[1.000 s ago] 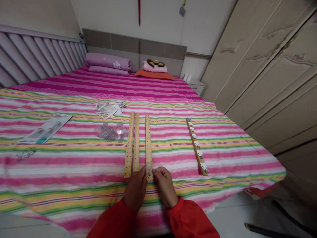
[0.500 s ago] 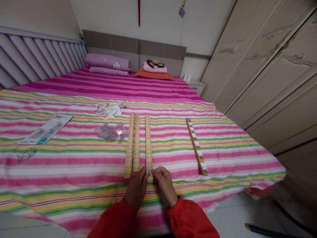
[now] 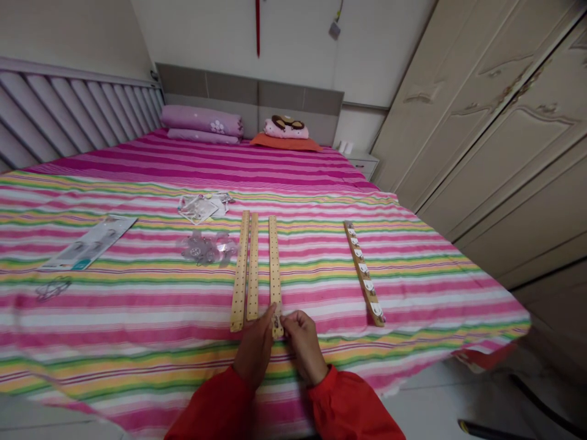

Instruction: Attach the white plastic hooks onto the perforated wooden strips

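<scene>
Perforated wooden strip (image 3: 274, 263) lies lower centre of the frame, near end between both hands. Left hand (image 3: 254, 348) rests against its left side, thumb up by a small clear-backed metal piece (image 3: 276, 320); grip hidden. Right hand (image 3: 305, 345) has fingertips drawn together at the right side (whether they pinch anything, too small to say).

Progress, as I judge it: early on this strip, one piece at the near end, bare holes above. Tabbed strip (image 3: 361, 275), right of centre, carries white tabs along its length and looks filled. Two neighbouring strips, outer (image 3: 240, 275) and inner (image 3: 252, 269), show only holes.

Room: tight on the left, the inner strip just beside; rightward, a broad stretch of striped cloth (image 3: 316, 275). Its near edge drops away at the lower right.
</scene>
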`<state>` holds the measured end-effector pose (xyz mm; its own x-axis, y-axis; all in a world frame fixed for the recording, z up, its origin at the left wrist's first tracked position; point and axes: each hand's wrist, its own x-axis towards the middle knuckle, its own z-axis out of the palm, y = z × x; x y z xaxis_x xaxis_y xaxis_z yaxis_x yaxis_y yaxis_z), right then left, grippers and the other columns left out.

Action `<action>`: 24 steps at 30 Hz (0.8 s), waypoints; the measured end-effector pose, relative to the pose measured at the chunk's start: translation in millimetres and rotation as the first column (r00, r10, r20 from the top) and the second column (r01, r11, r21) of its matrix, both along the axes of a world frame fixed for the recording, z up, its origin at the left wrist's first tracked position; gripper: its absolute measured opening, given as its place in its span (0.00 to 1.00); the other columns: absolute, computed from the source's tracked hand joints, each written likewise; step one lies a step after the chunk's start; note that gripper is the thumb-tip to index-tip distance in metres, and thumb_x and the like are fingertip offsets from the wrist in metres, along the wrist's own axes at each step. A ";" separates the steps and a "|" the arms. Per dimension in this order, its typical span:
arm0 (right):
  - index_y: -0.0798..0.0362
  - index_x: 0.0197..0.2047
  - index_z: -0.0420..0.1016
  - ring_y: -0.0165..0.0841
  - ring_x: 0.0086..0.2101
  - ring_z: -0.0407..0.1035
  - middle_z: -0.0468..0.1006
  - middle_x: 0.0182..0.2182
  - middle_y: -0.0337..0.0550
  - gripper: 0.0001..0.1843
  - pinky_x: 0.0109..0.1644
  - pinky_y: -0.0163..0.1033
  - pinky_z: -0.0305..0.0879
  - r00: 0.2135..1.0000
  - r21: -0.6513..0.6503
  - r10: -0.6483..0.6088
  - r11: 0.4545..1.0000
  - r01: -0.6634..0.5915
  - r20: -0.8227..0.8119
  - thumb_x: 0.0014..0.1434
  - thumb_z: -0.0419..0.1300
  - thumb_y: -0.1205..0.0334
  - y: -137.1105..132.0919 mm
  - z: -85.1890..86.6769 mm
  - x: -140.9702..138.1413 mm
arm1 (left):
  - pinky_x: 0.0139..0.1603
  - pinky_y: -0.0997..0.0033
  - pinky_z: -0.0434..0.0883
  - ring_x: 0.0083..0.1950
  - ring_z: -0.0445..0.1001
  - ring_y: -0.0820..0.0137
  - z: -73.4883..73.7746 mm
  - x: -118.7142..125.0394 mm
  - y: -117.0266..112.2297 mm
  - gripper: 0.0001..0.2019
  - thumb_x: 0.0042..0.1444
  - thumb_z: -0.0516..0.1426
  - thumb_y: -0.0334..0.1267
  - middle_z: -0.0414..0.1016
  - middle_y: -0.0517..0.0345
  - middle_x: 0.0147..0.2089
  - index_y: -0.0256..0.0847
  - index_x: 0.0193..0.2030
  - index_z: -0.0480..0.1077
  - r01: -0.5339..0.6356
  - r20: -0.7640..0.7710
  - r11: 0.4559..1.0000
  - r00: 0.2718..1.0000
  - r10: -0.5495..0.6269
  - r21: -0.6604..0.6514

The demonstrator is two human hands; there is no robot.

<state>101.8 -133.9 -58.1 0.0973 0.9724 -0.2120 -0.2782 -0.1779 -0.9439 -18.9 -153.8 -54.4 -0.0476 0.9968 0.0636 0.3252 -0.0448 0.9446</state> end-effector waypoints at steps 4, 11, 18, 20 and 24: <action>0.52 0.20 0.66 0.27 0.19 0.59 0.66 0.14 0.31 0.15 0.24 0.34 0.54 1.000 -0.010 -0.027 1.000 0.027 0.008 0.41 0.68 0.54 -0.9 -2.9 0.1 | 0.43 0.64 0.71 0.36 0.74 0.63 -0.1 -1.5 1.5 0.24 0.52 0.53 0.47 0.78 0.51 0.32 0.41 0.55 0.70 0.025 0.024 0.999 0.999 -0.024 -0.027; 0.52 0.14 0.65 0.25 0.13 0.52 0.62 0.08 0.33 0.24 0.19 0.34 0.44 0.992 -0.068 0.126 0.990 -0.123 0.028 0.47 0.63 0.43 -11.0 0.4 0.2 | 0.40 0.65 0.70 0.31 0.71 0.65 8.2 0.6 0.8 0.25 0.55 0.50 0.45 0.77 0.52 0.33 0.39 0.57 0.68 0.022 -0.072 0.999 0.997 -0.025 -0.035; 0.53 0.15 0.64 0.21 0.12 0.45 0.61 0.09 0.32 0.21 0.18 0.34 0.33 0.978 -0.128 0.129 0.980 -0.151 -0.165 0.46 0.64 0.47 -11.0 4.4 10.9 | 0.43 0.65 0.68 0.35 0.72 0.65 20.2 8.7 1.8 0.27 0.52 0.54 0.50 0.75 0.57 0.29 0.38 0.57 0.66 -0.056 0.153 0.990 0.985 0.076 -0.130; 0.53 0.15 0.64 0.21 0.12 0.45 0.61 0.08 0.32 0.21 0.18 0.33 0.33 0.975 -0.125 0.139 0.979 -0.162 -0.174 0.46 0.64 0.48 -11.2 3.1 14.3 | 0.40 0.65 0.69 0.35 0.73 0.65 24.0 11.3 7.9 0.29 0.48 0.58 0.52 0.75 0.56 0.29 0.36 0.54 0.68 -0.002 0.341 0.969 0.936 0.089 -0.246; 0.53 0.16 0.63 0.20 0.11 0.43 0.60 0.08 0.31 0.20 0.18 0.33 0.32 0.973 -0.109 0.165 0.977 -0.184 -0.164 0.47 0.62 0.49 -12.5 -0.5 18.1 | 0.31 0.70 0.69 0.32 0.74 0.66 29.8 15.7 24.9 0.25 0.40 0.64 0.52 0.75 0.54 0.27 0.34 0.39 0.73 0.236 0.609 0.872 0.788 0.087 -0.429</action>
